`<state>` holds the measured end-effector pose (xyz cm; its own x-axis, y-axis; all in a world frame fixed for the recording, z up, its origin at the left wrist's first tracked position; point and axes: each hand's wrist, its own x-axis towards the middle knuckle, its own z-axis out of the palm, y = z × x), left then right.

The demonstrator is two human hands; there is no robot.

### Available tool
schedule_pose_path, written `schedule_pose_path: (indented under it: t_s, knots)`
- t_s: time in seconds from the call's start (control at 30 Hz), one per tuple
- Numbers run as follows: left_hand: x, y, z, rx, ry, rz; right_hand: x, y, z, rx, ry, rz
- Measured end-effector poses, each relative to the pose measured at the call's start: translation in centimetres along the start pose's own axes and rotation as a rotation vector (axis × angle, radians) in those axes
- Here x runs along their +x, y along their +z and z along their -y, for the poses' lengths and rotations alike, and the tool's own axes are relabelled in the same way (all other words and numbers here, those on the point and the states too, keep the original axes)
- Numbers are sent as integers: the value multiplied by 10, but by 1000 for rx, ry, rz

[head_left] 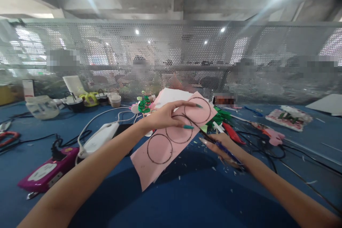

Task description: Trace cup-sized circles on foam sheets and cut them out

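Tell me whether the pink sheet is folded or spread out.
Spread out. The pink sheet shows one flat face with three drawn circles in a row, no crease visible; the left hand holds its upper part.

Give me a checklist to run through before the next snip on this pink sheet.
1. Left hand holds the pink sheet: ok.
2. Right hand grips the scissors: ok.
3. Blades reach the sheet beside the drawn circles: ok.
4. Left fingertips clear of the blades: not ok, one teal-nailed tip lies very close.
5. Blades on a circle's line: cannot tell, too thin to see.
6. Black cables clear of the right forearm: cannot tell, they run right beside it.
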<state>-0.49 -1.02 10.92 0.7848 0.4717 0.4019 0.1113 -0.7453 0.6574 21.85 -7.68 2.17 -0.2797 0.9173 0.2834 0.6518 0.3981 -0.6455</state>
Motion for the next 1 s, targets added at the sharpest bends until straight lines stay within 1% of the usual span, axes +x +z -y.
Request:
schedule_pose_path:
  t_s: [0.17, 0.27, 0.3, 0.33, 0.4, 0.47, 0.57, 0.77, 0.87, 1.0]
  knots:
    - [0, -1, -1, -20, -35, 6, 2, 5, 1, 54, 5, -24]
    - [0, 0, -3, 3, -15, -18, 4, 6, 2, 26, 15, -99]
    - [0, 0, -3, 13, -4, -25, 4, 6, 2, 17, 15, -100]
    - [0, 1, -3, 20, 8, -28, 4, 6, 3, 14, 17, -86]
    - [0, 3, -2, 18, 18, -17, 2, 4, 3, 25, 24, -11]
    - [0, 5, -2, 5, 7, 6, 0, 3, 4, 44, 22, 35]
    - [0, 6, -1, -1, -7, 12, 0, 4, 4, 70, 33, 23]
    - [1, 6, 1, -9, 20, 1, 1, 9, 3, 116, 96, -2]
    - [2, 9, 4, -32, 23, -2, -1, 9, 3, 154, 97, 28]
    - [2, 12, 8, -69, -31, 3, -5, 10, 5, 236, 66, 74]
